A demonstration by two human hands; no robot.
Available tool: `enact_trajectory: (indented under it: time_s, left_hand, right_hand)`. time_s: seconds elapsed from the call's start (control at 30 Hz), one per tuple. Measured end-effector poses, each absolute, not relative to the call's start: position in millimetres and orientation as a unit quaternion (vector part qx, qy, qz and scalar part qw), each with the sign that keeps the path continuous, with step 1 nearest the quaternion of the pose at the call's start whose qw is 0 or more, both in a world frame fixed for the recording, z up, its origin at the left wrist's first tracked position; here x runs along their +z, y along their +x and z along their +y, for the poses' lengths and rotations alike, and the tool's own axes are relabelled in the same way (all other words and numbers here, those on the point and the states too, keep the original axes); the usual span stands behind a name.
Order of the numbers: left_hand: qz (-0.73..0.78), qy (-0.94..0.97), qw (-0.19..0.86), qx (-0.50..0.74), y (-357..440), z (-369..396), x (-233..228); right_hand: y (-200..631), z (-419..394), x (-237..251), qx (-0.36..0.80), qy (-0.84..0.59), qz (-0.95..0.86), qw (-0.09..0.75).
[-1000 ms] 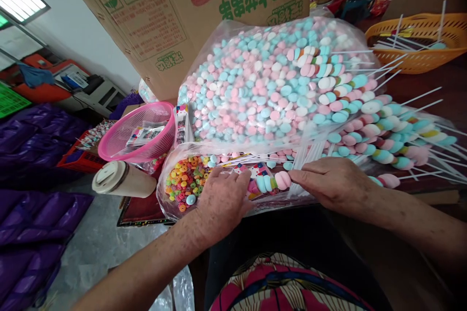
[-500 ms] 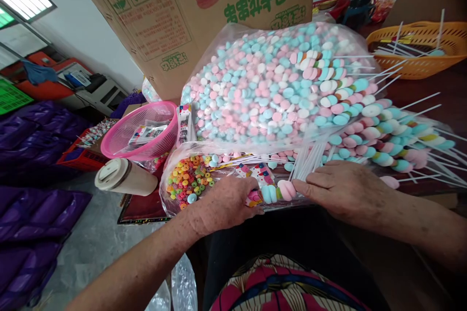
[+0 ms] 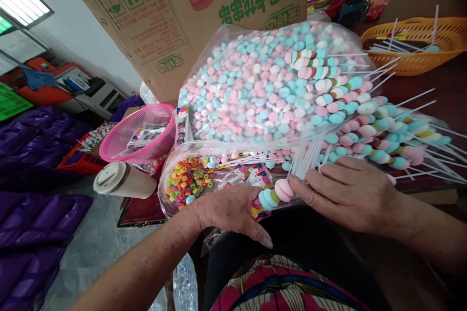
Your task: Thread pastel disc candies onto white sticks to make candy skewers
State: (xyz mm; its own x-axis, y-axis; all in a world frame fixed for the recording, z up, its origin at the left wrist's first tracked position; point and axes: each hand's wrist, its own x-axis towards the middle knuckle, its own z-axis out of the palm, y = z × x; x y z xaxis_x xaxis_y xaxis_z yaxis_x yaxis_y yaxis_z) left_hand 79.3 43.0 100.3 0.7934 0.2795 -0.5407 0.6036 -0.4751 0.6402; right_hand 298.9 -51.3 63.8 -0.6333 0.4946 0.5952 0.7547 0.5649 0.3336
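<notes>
A candy skewer [image 3: 269,199] of blue and pink marshmallow pieces with a green ring between them lies between my hands. My right hand [image 3: 346,195] has its fingertips closed at the skewer's pink right end. At the other end is my left hand [image 3: 231,211], its thumb stretched away and its other fingers partly hidden. Beside that hand shows a colourful printed wrapper [image 3: 260,214]. Just beyond my right fingers lies a bundle of white sticks [image 3: 306,158]. Fruit-coloured candy rings [image 3: 188,182] lie in clear plastic left of my left hand.
Behind my hands lies a large clear bag of marshmallows [image 3: 251,87], with finished skewers [image 3: 379,131] piled at its right. A pink basket [image 3: 109,148], a lidded cup [image 3: 136,181], a cardboard box [image 3: 146,24] and an orange basket [image 3: 408,65] stand around.
My left thumb has swung away from the skewer towards me, where before the hand was closed around its left end. The skewer has shifted slightly left, with my right fingertips still at it.
</notes>
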Motion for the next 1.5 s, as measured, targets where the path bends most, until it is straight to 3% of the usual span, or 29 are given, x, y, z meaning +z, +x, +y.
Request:
enact_trajectory:
  time_s: [0.13, 0.23, 0.47, 0.6, 0.7, 0.77, 0.83, 1.0, 1.13, 1.2, 1.27, 1.4, 1.5]
  left_hand:
    - [0.215, 0.768, 0.578, -0.174, 76.3, 46.1, 99.6]
    - [0.239, 0.764, 0.587, -0.121, 73.3, 48.5, 95.8]
    - [0.269, 0.903, 0.308, -0.131, 79.4, 40.7, 87.1]
    - [0.223, 0.965, 0.057, -0.125, 82.8, 33.6, 75.0]
    - [0.149, 0.985, 0.002, -0.090, 81.1, 31.9, 68.3]
    - [0.151, 0.985, 0.036, -0.077, 78.1, 34.7, 69.2]
    - [0.184, 0.969, 0.140, -0.085, 73.8, 42.5, 74.9]
    - [0.260, 0.813, 0.479, -0.205, 66.0, 75.2, 93.7]
    - [0.254, 0.752, 0.528, -0.301, 74.2, 79.8, 92.2]
    - [0.242, 0.773, 0.495, -0.314, 79.6, 71.9, 88.9]
    - [0.254, 0.835, 0.395, -0.286, 82.9, 61.7, 87.0]
    - [0.308, 0.919, 0.116, -0.215, 82.3, 45.5, 84.2]
    - [0.339, 0.920, 0.039, -0.193, 79.4, 40.4, 80.1]
  right_hand:
    - [303.0, -49.0, 64.9, -0.295, -0.350, -0.859, 0.229]
    - [300.4, -50.4, 59.4, -0.268, -0.344, -0.867, 0.241]
    - [282.9, -54.1, 36.8, -0.122, -0.388, -0.876, 0.259]
    - [276.9, -52.7, 29.9, 0.094, -0.486, -0.834, 0.244]
    - [276.5, -52.3, 32.0, 0.258, -0.506, -0.779, 0.265]
    - [279.2, -52.8, 34.4, 0.315, -0.494, -0.762, 0.276]
    - [283.7, -54.0, 35.4, 0.301, -0.482, -0.770, 0.290]
    - [289.3, -58.2, 30.1, 0.074, -0.456, -0.831, 0.309]
    - [286.3, -60.4, 28.0, -0.127, -0.412, -0.854, 0.292]
    - [286.6, -61.5, 29.4, -0.149, -0.405, -0.860, 0.274]
    - [288.3, -62.7, 32.1, -0.122, -0.416, -0.862, 0.263]
    - [289.8, -64.8, 36.3, 0.016, -0.458, -0.852, 0.252]
    - [287.3, -64.7, 35.0, 0.078, -0.478, -0.840, 0.244]
